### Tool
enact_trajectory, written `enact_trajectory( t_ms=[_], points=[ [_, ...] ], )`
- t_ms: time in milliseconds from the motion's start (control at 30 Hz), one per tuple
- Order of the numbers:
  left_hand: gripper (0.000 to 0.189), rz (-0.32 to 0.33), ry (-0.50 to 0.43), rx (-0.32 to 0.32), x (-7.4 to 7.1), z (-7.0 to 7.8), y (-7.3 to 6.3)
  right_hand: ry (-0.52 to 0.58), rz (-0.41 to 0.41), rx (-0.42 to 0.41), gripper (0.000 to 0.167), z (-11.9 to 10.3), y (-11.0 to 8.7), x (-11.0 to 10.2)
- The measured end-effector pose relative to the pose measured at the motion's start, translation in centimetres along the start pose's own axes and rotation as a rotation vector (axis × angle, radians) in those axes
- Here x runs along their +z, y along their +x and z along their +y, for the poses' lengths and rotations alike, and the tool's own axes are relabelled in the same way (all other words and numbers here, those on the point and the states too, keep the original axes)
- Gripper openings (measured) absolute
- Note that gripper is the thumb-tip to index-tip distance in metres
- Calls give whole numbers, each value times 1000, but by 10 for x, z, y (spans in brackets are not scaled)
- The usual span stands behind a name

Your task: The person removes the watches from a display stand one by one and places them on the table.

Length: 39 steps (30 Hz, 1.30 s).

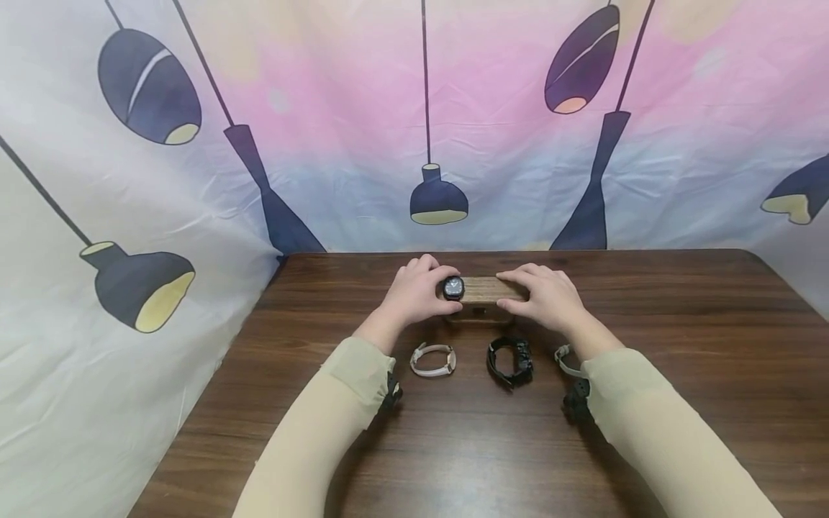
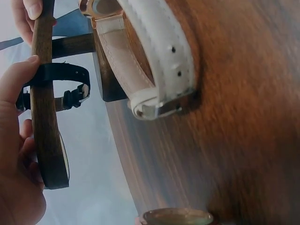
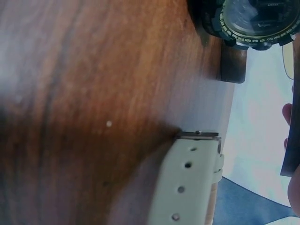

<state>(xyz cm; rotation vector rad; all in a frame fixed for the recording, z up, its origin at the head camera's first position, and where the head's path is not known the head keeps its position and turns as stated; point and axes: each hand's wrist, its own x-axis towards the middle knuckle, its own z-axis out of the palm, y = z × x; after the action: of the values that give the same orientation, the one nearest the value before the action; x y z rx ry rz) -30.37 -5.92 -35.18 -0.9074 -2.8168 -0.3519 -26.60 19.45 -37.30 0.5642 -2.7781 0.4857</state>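
Note:
A wooden watch stand (image 1: 482,289) with a crossbar stands near the table's back edge. A black-strapped watch (image 1: 454,288) is looped round its left part, dial up. My left hand (image 1: 417,291) grips the crossbar at that watch, thumb in front and fingers behind; in the left wrist view the thumb tip rests on the bar (image 2: 44,122) beside the strap (image 2: 61,73). My right hand (image 1: 547,296) holds the bar's right end between thumb and fingers. The right wrist view catches only a sliver of that hand (image 3: 295,192) at its edge.
Nearer me on the brown table (image 1: 453,446) lie a white-strapped watch (image 1: 434,373), a chunky black watch (image 1: 509,362) and a pale green strap (image 1: 565,360), partly hidden by my right forearm. A patterned cloth (image 1: 363,144) hangs behind the table.

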Motion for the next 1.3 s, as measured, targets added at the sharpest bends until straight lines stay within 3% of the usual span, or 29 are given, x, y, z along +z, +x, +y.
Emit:
enact_trajectory(
  t_ms=[367, 967, 1300],
  points=[
    [55, -16, -12, -9, -3, -3, -2, 5, 5, -1, 54, -1, 1, 0],
    [54, -18, -38, 28, -5, -15, -10, 9, -19, 9, 55, 0, -2, 2],
    [55, 14, 17, 23, -6, -21, -12, 10, -6, 6, 55, -1, -1, 1]
  ],
)
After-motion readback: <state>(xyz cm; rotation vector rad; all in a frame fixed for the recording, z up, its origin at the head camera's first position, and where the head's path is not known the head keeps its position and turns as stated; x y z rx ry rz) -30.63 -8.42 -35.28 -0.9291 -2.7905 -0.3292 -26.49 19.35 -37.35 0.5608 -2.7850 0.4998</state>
